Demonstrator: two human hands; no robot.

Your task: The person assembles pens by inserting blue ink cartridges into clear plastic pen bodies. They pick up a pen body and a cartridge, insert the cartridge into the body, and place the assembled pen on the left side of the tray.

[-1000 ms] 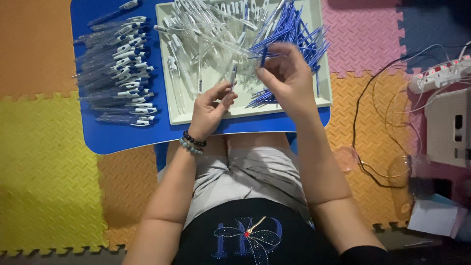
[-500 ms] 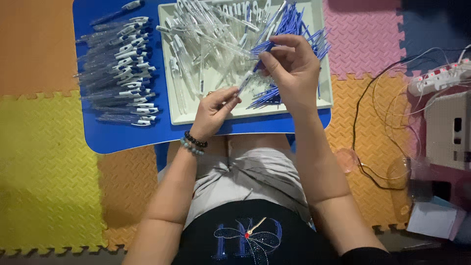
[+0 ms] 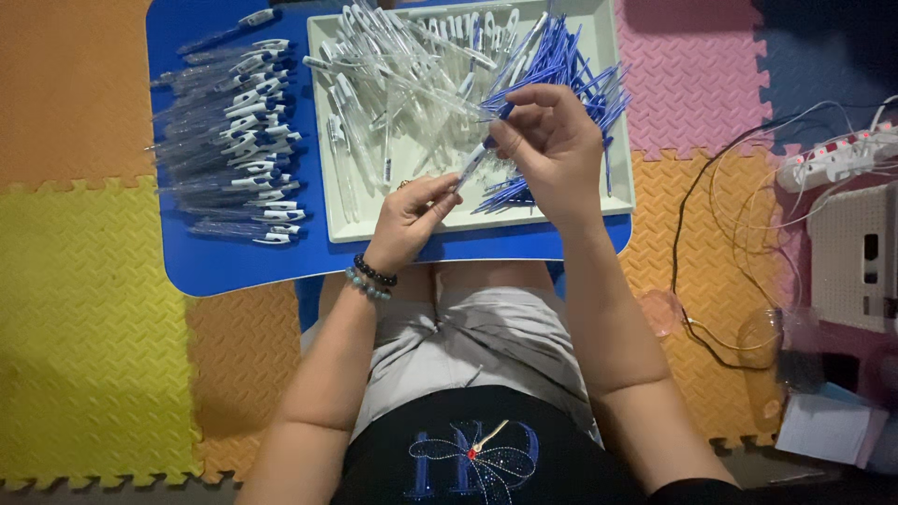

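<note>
Pens everywhere, and one thin clear plastic pen barrel [image 3: 470,168] is held between the two hands above the near edge of the shallow white plastic tray [image 3: 619,140]. The left hand [image 3: 412,217] pinches the barrel's lower end between thumb and forefinger; the right hand [image 3: 552,150], up at about two o'clock from it, has its fingertips closed around the upper end, where something blue shows, probably a refill going in, though it is too small to be sure. The barrel looks feather-light, stiff but thin-walled, smooth and a bit slippery, so a light pinch near each end seems the sensible grip; squeezing the middle could flex it. Loose clear barrels [image 3: 393,84] fill the tray at eleven o'clock, slim blue ink refills [image 3: 561,65] lie heaped at one o'clock. Left of the tray, at nine o'clock on the blue lap table [image 3: 234,266], finished pens with white clips [image 3: 238,140] lie in a neat row.
</note>
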